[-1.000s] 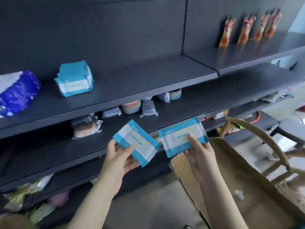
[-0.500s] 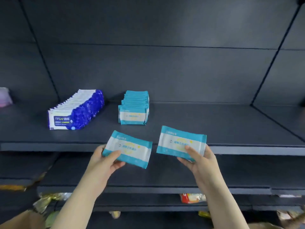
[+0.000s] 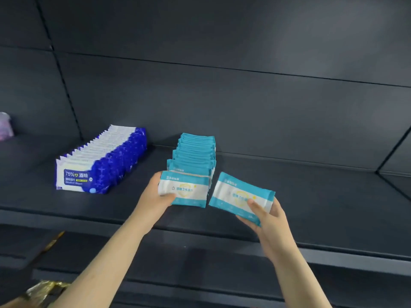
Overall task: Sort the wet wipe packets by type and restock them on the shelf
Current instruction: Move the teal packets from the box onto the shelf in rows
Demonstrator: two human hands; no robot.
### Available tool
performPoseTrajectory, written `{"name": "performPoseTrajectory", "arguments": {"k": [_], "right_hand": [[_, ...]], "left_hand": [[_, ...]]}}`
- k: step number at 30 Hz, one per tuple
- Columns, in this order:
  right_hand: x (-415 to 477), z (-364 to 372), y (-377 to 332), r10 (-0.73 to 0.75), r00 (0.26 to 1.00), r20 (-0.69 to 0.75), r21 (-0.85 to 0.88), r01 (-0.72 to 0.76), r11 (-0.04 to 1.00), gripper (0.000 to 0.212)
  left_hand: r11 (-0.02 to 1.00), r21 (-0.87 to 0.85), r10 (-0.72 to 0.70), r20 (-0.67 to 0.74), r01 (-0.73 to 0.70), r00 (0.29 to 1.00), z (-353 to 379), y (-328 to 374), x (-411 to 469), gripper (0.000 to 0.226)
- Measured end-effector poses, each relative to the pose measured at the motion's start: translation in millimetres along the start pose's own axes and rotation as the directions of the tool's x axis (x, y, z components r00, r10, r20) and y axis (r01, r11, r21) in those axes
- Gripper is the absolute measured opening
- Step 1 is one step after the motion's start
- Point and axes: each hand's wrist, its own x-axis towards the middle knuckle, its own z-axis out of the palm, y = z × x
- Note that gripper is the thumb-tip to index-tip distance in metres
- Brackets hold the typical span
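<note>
Blue packet row (image 3: 101, 162): on the shelf (image 3: 322, 196), 9 o'clock of the teal row (image 3: 196, 150).
Left hand (image 3: 153, 196): clamped on a teal packet (image 3: 184, 190), just at the row's 6 o'clock.
Right hand (image 3: 266, 215): pinches a second teal packet (image 3: 240, 194), tilted, at 3 o'clock of the first.

The shelf (image 3: 311, 196) looks like smooth, matt dark metal. The teal packet (image 3: 184, 190) in the left hand (image 3: 153, 196) and the second teal packet (image 3: 238, 192) in the right hand (image 3: 269, 216) are smooth plastic film, faintly shiny. The blue packets (image 3: 104, 161) left of the left hand look glossier.
</note>
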Motion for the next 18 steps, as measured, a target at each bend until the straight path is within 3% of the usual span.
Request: {"name": "performPoseTrajectory", "arguments": {"k": [6, 11, 15, 18], "right_hand": [[20, 45, 31, -0.062, 0.998, 0.018, -0.255, 0.065, 0.965, 0.017], [36, 89, 49, -0.183, 0.983, 0.003, -0.449, 0.165, 0.878, 0.020], [50, 107, 64, -0.341, 0.940, -0.022, -0.680, 0.236, 0.695, 0.031], [52, 113, 65, -0.392, 0.919, -0.044, -0.739, 0.234, 0.632, 0.039]], "left_hand": [[0.974, 0.181, 0.138, 0.020, -0.140, 0.990, -15, -19, 45, 0.034], [0.942, 0.189, 0.275, 0.046, -0.278, 0.960, -35, -28, 66, 0.019], [0.949, 0.149, 0.264, 0.103, -0.277, 0.959, -52, -30, 76, 0.023], [0.955, 0.122, 0.244, 0.196, -0.270, 0.950, -57, -32, 75, 0.032]]}}
